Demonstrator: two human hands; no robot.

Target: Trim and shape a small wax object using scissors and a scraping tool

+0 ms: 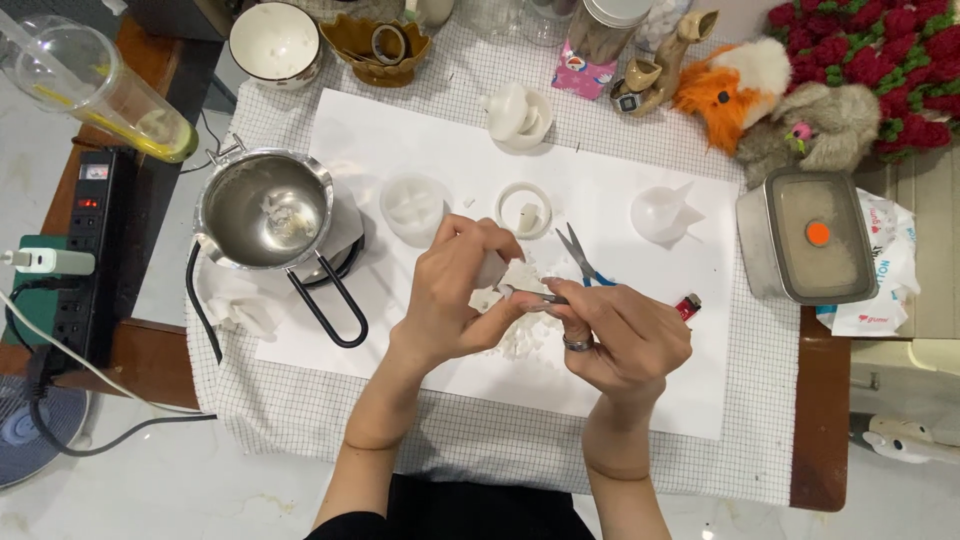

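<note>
A white paper sheet [640, 380] covered the surface, with a steel melting pot [265, 210] at its left edge and blue-handled scissors [582, 260] near the middle. Above the sheet's centre, the left hand [455, 300] closed its grip on a white wax piece [492, 272], while the right hand [620, 335] pinched a thin metal tool [535, 295] touching it.

I sit at a wooden table [818, 420] covered by a white checked cloth [470, 440] with a white paper sheet [400, 130] laid on top. Pale marble-like floor [150, 490] below. A fan base [25, 430] stands at left; a black power strip [85, 250] lies along the table's left edge. Even, bright light.
</note>
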